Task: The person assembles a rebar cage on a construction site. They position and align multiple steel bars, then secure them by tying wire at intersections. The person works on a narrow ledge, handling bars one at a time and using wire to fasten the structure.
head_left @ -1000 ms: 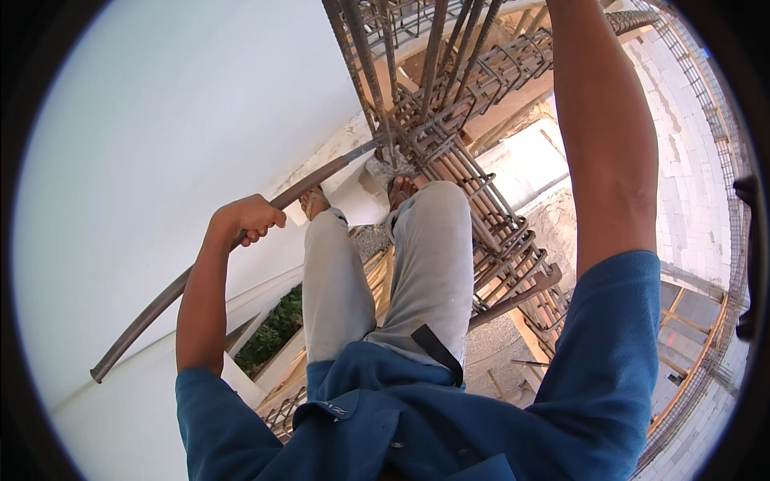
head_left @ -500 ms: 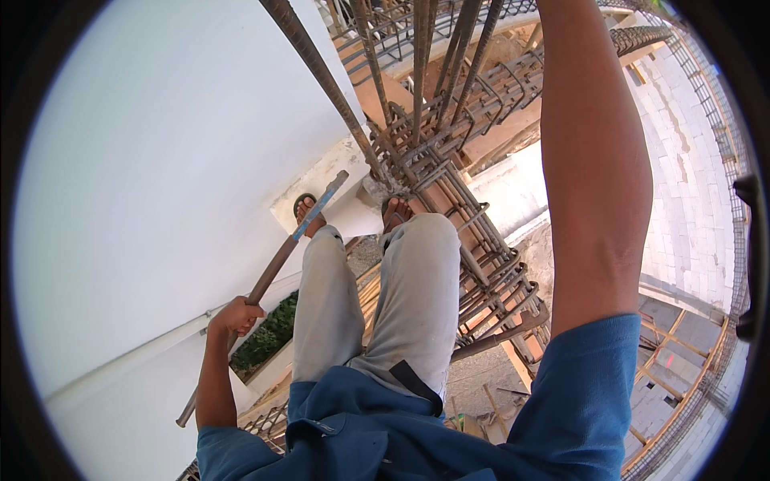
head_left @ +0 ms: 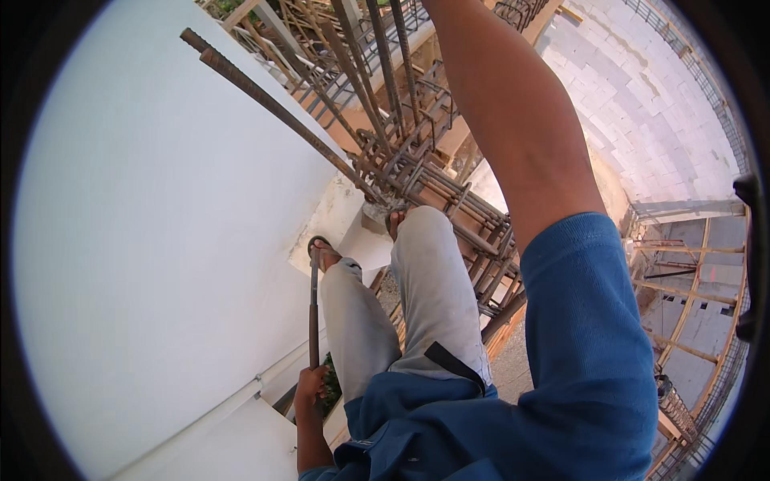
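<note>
At the lower left, my left hand (head_left: 310, 386) is closed around a long brown steel bar (head_left: 314, 333). The bar points away from me, and its far end is near my left foot (head_left: 325, 253). My right forearm (head_left: 521, 104) reaches up past the top edge, so the right hand is out of the picture. Ahead of me, several thick ribbed rebars (head_left: 281, 116) rise from the corner of a reinforcement cage (head_left: 457, 196) tied with stirrups. What the right hand touches cannot be seen.
A smooth white wall (head_left: 176, 240) fills the left side. My sandalled feet are by a narrow concrete ledge (head_left: 327, 216). Far below on the right are a pale block surface (head_left: 642, 104) and timber framing (head_left: 690, 297). More rebar and timber (head_left: 273, 40) lie beyond the cage.
The view has swung, and the rebars sit further left. The bar in my left hand has turned from a slant to nearly straight ahead. My right arm now leans leftward, still reaching out of view.
</note>
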Demonstrator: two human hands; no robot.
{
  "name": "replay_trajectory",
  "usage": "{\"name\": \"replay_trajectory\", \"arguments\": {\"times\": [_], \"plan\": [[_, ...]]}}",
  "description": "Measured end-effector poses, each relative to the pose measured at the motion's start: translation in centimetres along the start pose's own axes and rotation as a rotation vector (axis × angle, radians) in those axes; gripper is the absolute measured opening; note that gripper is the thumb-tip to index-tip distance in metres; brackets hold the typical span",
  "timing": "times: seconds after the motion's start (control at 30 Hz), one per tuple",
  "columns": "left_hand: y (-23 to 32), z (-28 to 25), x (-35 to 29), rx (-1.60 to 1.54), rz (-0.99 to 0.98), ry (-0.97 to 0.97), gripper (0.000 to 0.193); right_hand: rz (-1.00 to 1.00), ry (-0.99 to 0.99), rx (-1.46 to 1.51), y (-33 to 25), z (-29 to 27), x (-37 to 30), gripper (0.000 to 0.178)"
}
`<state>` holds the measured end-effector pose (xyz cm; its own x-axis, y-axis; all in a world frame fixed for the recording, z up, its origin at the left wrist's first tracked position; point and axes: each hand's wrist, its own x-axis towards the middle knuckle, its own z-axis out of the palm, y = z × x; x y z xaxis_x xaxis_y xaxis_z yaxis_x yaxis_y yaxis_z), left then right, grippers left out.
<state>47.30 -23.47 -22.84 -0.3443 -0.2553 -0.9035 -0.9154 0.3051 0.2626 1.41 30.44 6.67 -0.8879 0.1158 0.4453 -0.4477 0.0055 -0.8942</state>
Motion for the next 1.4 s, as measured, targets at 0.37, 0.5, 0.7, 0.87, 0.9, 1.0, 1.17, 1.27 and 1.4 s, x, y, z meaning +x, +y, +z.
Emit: {"name": "replay_trajectory", "arguments": {"times": [0.37,0.5,0.7,0.87,0.9,1.0,1.17,1.27,1.4], "plan": [[-6.2,-0.7,2.1,0.033,-0.036,0.002,0.022,-0.034,0.051,-0.036,-0.5,-0.9,-0.5,0.036],[-6.1,-1.1,2.6,0.035,-0.045,-0.009,0.022,0.001,0.157,-0.519,0.2,-1.8,-1.9,0.047],[-4.4,-1.0,2.4,0.082,0.000,0.159,0.019,0.042,0.273,-0.587,4.7,-1.8,-6.4,0.061],[-3.9,-1.1,2.1,0.061,0.124,0.246,0.022,-0.078,0.338,-0.661,6.9,-1.6,-9.0,0.058],[-3.9,-1.2,2.0,0.030,0.192,0.229,0.021,-0.019,0.296,-0.605,7.0,-1.7,-9.2,0.054],[-3.7,-1.5,1.2,-0.060,0.354,0.213,0.020,-0.058,0.252,-0.558,7.0,-2.1,-9.3,0.051],[-1.5,-1.9,-2.1,-0.120,0.484,0.223,0.019,-0.062,0.230,-0.519,8.2,-2.1,-8.3,0.047],[1.3,-2.2,-4.6,-0.054,0.481,0.230,0.026,-0.121,0.279,-0.587,9.4,-1.9,-7.9,0.047],[4.9,-2.7,-8.3,-0.031,0.567,0.278,0.032,-0.091,0.290,-0.573,9.8,-1.6,-8.0,0.048]]}}
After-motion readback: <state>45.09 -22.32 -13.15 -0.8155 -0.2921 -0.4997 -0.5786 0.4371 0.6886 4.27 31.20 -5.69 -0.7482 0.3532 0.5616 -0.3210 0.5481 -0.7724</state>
